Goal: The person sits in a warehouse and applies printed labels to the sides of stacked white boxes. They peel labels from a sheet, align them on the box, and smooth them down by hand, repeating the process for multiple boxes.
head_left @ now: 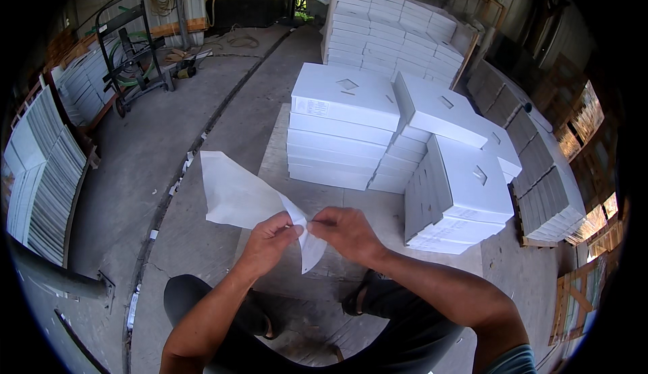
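A thin white sheet (236,193), like paper, spreads out to the left of my hands, and a narrower end of it hangs below them. My left hand (268,240) pinches it between thumb and fingers near that end. Close beside it, my right hand (347,233) pinches the same sheet, the two thumbs almost touching. The sheet is bent where the fingers meet. Just beyond my hands, a stack of flat white boxes (342,134) stands on a pale board (273,154). To its right, more white boxes (476,175) are set on edge and piled.
A large stack of white boxes (388,30) stands at the back. Long rows of boxes (547,165) line the right side on pallets. A black hand truck (131,53) is at the back left, with stacked white panels (44,165) nearer. A dark bar (57,269) juts in lower left.
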`<state>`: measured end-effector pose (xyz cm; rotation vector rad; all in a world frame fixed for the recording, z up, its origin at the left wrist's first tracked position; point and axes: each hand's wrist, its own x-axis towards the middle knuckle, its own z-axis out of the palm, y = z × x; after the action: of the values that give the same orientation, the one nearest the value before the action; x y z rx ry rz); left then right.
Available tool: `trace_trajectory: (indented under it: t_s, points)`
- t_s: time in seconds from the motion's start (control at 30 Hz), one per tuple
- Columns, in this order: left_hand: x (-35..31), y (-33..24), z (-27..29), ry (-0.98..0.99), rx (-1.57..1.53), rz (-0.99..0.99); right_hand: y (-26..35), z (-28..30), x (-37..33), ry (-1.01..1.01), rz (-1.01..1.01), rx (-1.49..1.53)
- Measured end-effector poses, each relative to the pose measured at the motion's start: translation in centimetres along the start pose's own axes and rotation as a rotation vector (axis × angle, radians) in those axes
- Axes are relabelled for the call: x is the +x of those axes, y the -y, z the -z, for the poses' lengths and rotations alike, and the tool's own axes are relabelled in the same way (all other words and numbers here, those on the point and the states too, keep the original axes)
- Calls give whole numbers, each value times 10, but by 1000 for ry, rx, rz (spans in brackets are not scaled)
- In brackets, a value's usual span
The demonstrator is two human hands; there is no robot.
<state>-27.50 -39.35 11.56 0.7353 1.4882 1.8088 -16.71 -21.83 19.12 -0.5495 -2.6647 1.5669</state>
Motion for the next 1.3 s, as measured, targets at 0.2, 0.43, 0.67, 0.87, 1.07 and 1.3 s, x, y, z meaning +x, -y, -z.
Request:
trace_trajectory:
  t_s: [0.2,0.43,0.67,0.87,1.07,1.3]
  points:
    - [0,-3,-1,-5,56,-43,-4,-3,2,-11,10,-15]
    - [-1,-4,-3,-80,-7,22,-2,-3,2,-3,-6,27]
    - [2,-4,5,-78,-268,178,0,-11,-1,-265,573,-307]
    - [0,-8,6,-52,-343,268,-3,-15,1,-266,841,-533]
    - [-2,-9,7,-51,-318,261,-3,-14,3,-240,865,-582]
    - [0,-7,13,-90,-151,310,-5,-15,1,-180,931,-819]
